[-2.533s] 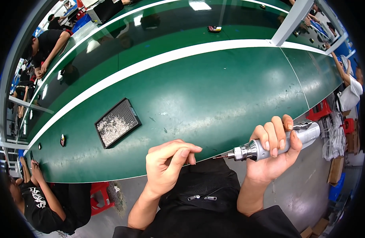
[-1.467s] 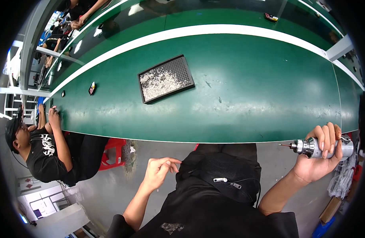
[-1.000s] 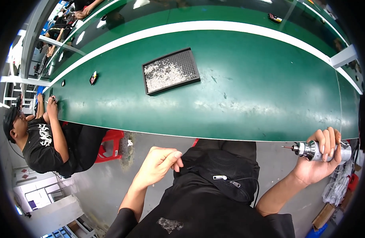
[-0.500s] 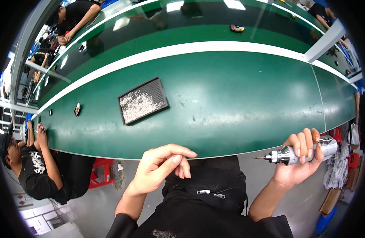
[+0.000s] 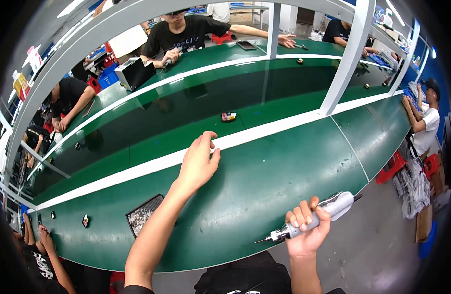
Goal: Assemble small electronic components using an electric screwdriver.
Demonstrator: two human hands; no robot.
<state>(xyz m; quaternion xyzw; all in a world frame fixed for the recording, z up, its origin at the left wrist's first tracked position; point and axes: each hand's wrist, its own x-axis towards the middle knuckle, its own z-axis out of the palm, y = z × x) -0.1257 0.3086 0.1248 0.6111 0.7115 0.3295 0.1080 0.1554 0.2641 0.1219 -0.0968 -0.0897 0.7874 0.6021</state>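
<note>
My right hand (image 5: 308, 229) is wrapped round a silver electric screwdriver (image 5: 328, 208), its thin bit pointing left just over the near table edge. My left hand (image 5: 200, 159) is stretched forward over the green table, fingers apart and holding nothing. Just beyond its fingertips, a small dark item with a red and yellow patch (image 5: 228, 117) lies on the conveyor belt (image 5: 171, 132), apart from the hand. Below my left forearm, a black tray (image 5: 132, 226) holds many small pale pieces; the arm hides part of it.
A white rail (image 5: 274, 128) divides my table from the belt, and a grey upright post (image 5: 350, 59) rises from it at the right. Another small dark item (image 5: 86, 221) lies on the table at far left. Co-workers sit across the belt, at the left and far right.
My left hand has gone from the near table edge forward to the belt rail. The screwdriver has come leftward in my right hand. The view has tilted up, showing more of the far side.
</note>
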